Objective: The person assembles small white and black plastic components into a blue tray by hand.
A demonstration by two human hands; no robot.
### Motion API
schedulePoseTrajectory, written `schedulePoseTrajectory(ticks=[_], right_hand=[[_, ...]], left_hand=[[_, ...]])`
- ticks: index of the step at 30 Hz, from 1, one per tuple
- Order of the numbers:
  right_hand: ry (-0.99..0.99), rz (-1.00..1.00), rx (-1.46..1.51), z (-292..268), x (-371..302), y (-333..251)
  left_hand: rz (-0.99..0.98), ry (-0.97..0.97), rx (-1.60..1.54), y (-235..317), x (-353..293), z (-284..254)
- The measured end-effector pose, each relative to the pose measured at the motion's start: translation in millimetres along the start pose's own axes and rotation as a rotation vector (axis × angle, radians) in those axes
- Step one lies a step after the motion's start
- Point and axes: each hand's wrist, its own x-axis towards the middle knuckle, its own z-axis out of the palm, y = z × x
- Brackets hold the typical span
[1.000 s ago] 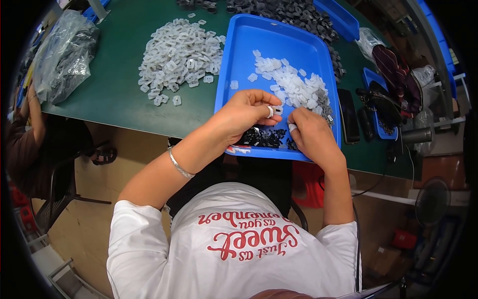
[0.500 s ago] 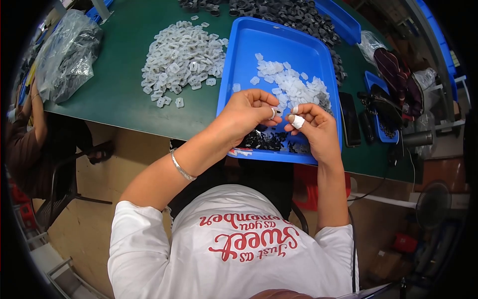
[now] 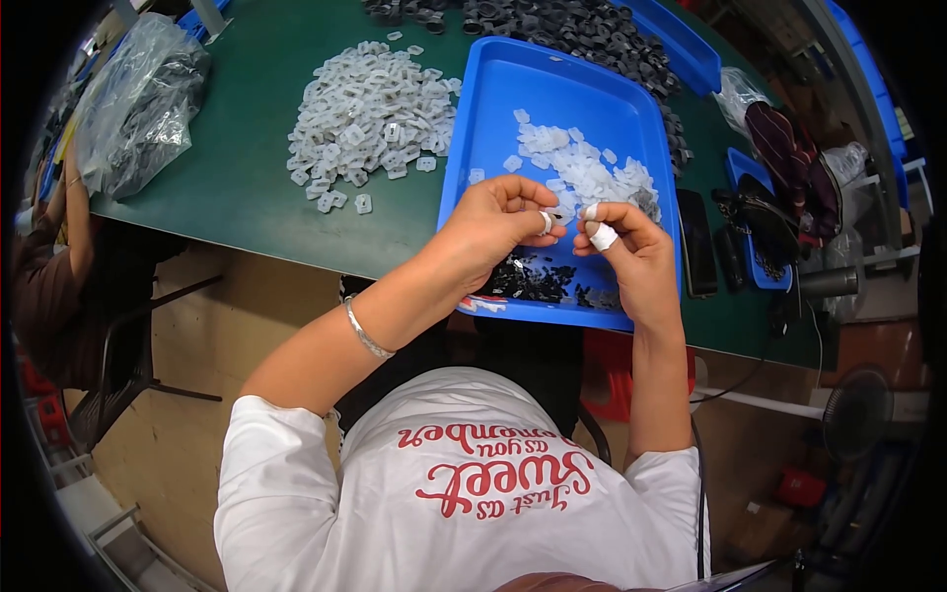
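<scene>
Over at the near left corner of the green tabletop point(image 3: 247, 178) I see a crumpled clear plastic bag point(image 3: 148, 113), with a co-worker in brown point(image 3: 44, 296) beside that corner, next to a dark chair point(image 3: 116, 390). Toward the right edge lies a black phone point(image 3: 697, 247), then a small blue tray point(image 3: 773, 281) holding dark items point(image 3: 755, 197), a maroon striped bag point(image 3: 786, 148) beside it. Beyond the near right corner stands a round fan point(image 3: 858, 405).
</scene>
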Motion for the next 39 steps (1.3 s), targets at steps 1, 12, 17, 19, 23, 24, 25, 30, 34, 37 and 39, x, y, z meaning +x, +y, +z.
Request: schedulePoseTrajectory(ticks=[1,12,17,19,23,24,25,30,34,37,39], right_hand=[[-0.03,-0.041,-0.064,1,0,1],[-0.025,0.069,-0.222,8,4,-9],[-0.035,0.109,-0.256,3,9,-11],[-0.013,0.085,-0.277,2,7,-9],[0.043,0.057,-0.308,6,4,-7],[0.044,0.058,-0.307,8,4,-8],[0.046,0.052,-0.315,9,4,-9],[0.044,-0.039,-0.43,12,3,-1],[0.017,-0.004,-0.384,10,3,-5],[-0.01,0.047,-0.287,5,3,-8],[-0.01,0.057,-0.25,2,2,-9]], left_hand=[[0.005,-0.009,-0.007,-1,0,-1],[0.047,-0.024,0.077,-4,1,2],[0.122,-0.045,0.305,-4,-1,6],[0.097,-0.064,0.284,-2,-2,7],[0.068,-0.088,0.26,-4,-2,7],[0.066,-0.088,0.26,-4,-2,6],[0.071,-0.091,0.271,-3,-2,6],[0.065,-0.081,0.302,-3,-1,5],[0.039,-0.08,0.206,-5,1,4],[0.003,-0.086,0.11,-7,3,1],[-0.014,-0.088,0.071,-6,2,1]])
